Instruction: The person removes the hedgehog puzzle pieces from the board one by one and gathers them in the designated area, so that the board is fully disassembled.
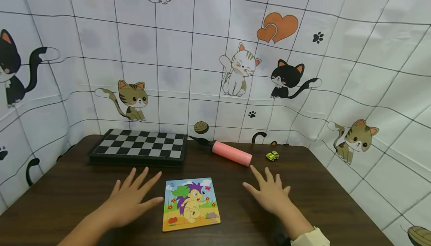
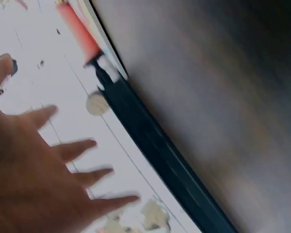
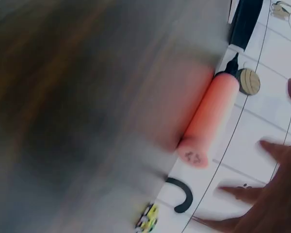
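Note:
My left hand (image 1: pixel 129 201) is held out with its fingers spread, holding nothing. A square picture puzzle (image 1: pixel 191 204) with a purple-haired hedgehog lies flat on the table between the hands, nearest to the left thumb. On the other side, my right hand (image 1: pixel 271 193) also has spread fingers and nothing in its grasp. Beyond its fingertips lies a pink cylinder (image 1: pixel 232 153) with a black tapered end. A small yellow-green toy car (image 1: pixel 272 155) stands just past the right fingers. Behind the left hand sits a black-and-grey checkered board (image 1: pixel 143 143) on a black base.
The dark brown wooden table (image 1: pixel 232 208) ends at the back against a white sheet (image 1: pixel 175 81) with grid lines and printed cats. This sheet also hangs along both sides. At the right wrist is a cream sleeve (image 1: pixel 310 237).

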`<state>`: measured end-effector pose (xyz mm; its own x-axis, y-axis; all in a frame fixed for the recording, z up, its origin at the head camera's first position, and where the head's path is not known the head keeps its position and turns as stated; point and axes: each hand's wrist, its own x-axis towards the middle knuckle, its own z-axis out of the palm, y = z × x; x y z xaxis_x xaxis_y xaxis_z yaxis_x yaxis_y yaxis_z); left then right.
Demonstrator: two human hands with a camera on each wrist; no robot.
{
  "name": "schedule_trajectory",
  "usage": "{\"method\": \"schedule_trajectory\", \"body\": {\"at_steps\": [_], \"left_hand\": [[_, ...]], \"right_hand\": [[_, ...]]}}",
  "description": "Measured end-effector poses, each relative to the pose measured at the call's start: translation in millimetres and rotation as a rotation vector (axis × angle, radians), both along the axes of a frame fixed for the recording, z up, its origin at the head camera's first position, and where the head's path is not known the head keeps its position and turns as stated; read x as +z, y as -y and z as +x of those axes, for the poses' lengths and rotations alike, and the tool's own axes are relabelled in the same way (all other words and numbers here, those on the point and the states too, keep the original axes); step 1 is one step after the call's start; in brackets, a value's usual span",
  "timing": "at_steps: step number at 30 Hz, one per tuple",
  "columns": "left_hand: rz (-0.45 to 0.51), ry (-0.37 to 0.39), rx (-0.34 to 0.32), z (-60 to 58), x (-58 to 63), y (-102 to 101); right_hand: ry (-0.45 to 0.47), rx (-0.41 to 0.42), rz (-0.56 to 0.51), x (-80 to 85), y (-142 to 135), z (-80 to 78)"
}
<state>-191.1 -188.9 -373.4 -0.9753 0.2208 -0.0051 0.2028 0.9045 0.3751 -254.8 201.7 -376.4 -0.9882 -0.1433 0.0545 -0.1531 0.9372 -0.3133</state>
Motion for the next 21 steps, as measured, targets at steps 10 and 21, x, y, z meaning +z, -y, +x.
{"method": "schedule_trajectory", "body": {"at_steps": [10,21], "left_hand": [[0.046,0.107,-0.544,-6.0,-34.9,-52],[-0.077,0.086,-0.674,-38.6,-94.2,-65]], "right_hand": [[-0.004,0.590,-0.104,8.7,96,-25.3],[0.106,0.493,0.099,1.6,196,-24.7]]}}
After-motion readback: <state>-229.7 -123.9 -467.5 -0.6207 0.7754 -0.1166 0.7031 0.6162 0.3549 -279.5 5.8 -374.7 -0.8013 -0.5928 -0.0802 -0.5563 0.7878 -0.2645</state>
